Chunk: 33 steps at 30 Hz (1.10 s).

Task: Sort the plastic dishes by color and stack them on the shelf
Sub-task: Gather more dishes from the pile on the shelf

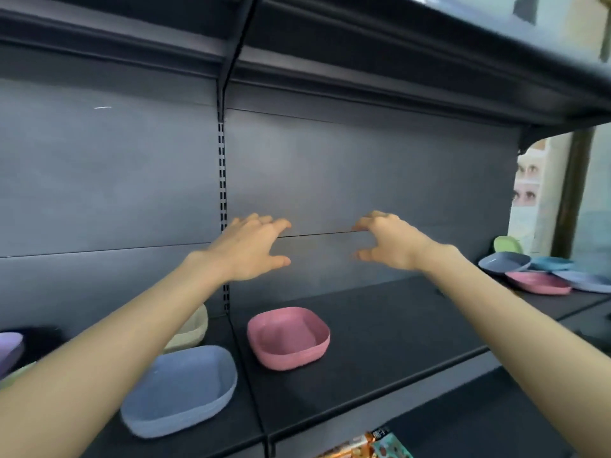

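A pink dish [288, 338] sits alone on the dark shelf [396, 332], below and between my hands. To its left lies a blue dish [185, 390], with a cream dish [191, 328] behind it, partly hidden by my left arm. A purple dish [10, 350] shows at the left edge. My left hand [253, 249] and my right hand [388, 241] hover above the shelf, fingers spread and curved, facing each other, holding nothing. At the far right lies a loose pile of dishes: grey-blue [504, 262], pink [537, 283], teal [552, 263], light blue [585, 280] and green [507, 244].
An upper shelf [396, 54] overhangs close above. A slotted upright [222, 180] divides the grey back panel. Packaged goods [367, 446] show on the level below, at the bottom edge. A poster [525, 193] stands past the shelf's right end.
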Each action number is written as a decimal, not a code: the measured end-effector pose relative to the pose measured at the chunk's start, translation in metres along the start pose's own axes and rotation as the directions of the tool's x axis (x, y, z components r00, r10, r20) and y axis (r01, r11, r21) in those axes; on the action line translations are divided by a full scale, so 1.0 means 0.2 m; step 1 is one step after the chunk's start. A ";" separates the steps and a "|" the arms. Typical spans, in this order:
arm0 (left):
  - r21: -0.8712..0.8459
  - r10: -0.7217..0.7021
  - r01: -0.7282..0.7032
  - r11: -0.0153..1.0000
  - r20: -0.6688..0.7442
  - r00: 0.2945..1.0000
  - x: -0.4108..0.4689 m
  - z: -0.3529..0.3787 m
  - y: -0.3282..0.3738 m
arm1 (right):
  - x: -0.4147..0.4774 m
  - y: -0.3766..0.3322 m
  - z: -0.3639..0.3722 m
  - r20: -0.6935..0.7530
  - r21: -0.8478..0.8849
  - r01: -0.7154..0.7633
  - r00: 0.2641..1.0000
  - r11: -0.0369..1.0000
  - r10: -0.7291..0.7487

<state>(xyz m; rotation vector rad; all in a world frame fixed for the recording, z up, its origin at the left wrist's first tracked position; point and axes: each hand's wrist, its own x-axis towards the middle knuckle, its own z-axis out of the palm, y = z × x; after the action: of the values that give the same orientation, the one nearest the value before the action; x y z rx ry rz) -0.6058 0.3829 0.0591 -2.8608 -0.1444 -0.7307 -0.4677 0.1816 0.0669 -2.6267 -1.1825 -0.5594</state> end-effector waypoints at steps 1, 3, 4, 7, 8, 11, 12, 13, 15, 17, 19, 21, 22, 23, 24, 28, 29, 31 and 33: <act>0.003 0.011 -0.011 1.000 0.001 1.000 0.06 0.02 0.08 | -0.03 0.10 -0.01 0.005 -0.010 -0.020 1.000 1.000 0.020; -0.006 0.029 -0.029 1.000 0.006 1.000 0.17 0.06 0.26 | -0.08 0.32 -0.03 0.011 -0.031 -0.059 0.998 0.998 0.059; -0.015 0.036 -0.036 0.999 0.006 0.999 0.22 0.08 0.33 | -0.10 0.41 -0.03 0.015 -0.040 -0.076 0.997 0.996 0.077; -0.034 0.060 -0.060 0.998 0.006 0.998 0.38 0.16 0.57 | -0.16 0.69 -0.04 0.030 -0.050 -0.126 0.991 0.991 0.128; -0.037 0.069 -0.068 0.997 0.010 0.998 0.43 0.18 0.64 | -0.17 0.78 -0.04 0.035 -0.053 -0.140 0.989 0.989 0.142; -0.046 0.099 -0.097 0.994 0.028 0.995 0.59 0.25 0.82 | -0.19 1.00 -0.04 0.047 -0.059 -0.166 0.984 0.984 0.169; -0.047 0.111 -0.109 0.993 0.025 0.994 0.64 0.27 0.87 | -0.19 1.07 -0.04 0.047 -0.059 -0.172 0.983 0.983 0.175; -0.046 0.120 -0.119 0.992 0.018 0.993 0.69 0.29 0.91 | -0.18 1.14 -0.03 0.048 -0.059 -0.176 0.983 0.983 0.179; -0.047 0.134 -0.134 0.990 0.007 0.991 0.79 0.33 0.98 | -0.16 1.25 -0.02 0.043 -0.053 -0.187 0.981 0.981 0.189; -0.060 0.141 -0.140 0.988 0.013 0.990 0.88 0.38 1.05 | -0.13 1.36 0.01 0.044 -0.045 -0.194 0.980 0.980 0.196; -0.077 0.146 -0.144 0.987 0.022 0.989 0.97 0.44 1.10 | -0.09 1.46 0.04 0.051 -0.044 -0.198 0.979 0.979 0.200; -0.098 0.149 -0.146 0.984 0.027 0.988 1.07 0.52 1.15 | -0.05 1.57 0.09 0.060 -0.053 -0.201 0.977 0.978 0.204; -0.109 0.149 -0.145 0.983 0.032 0.988 1.12 0.57 1.17 | -0.02 1.63 0.12 0.067 -0.059 -0.200 0.977 0.978 0.204; -0.119 0.150 -0.144 0.982 0.040 0.988 1.17 0.61 1.19 | 0.00 1.68 0.15 0.074 -0.064 -0.199 0.976 0.978 0.203; -0.131 0.152 -0.145 0.981 0.045 0.987 1.21 0.66 1.21 | 0.03 1.73 0.18 0.079 -0.068 -0.197 0.976 0.978 0.202; -0.188 0.158 -0.143 0.972 0.068 0.985 1.40 0.84 1.29 | 0.15 1.92 0.29 0.117 -0.079 -0.179 0.975 0.981 0.188; -0.200 0.156 -0.138 0.970 0.075 0.985 1.45 0.87 1.30 | 0.18 1.96 0.31 0.128 -0.081 -0.175 0.974 0.981 0.184; -0.223 0.150 -0.126 0.967 0.094 0.984 1.55 0.95 1.34 | 0.26 2.06 0.36 0.147 -0.084 -0.174 0.972 0.981 0.185; -0.242 0.142 -0.114 0.964 0.103 0.984 1.64 1.04 1.37 | 0.32 2.16 0.42 0.147 -0.072 -0.178 0.971 0.981 0.187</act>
<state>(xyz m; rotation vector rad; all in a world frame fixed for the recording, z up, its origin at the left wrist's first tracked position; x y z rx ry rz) -0.1841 0.1729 -0.0030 -3.1032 0.1198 -0.5858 -0.0823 -0.0323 0.0040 -2.8332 -0.9619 -0.3690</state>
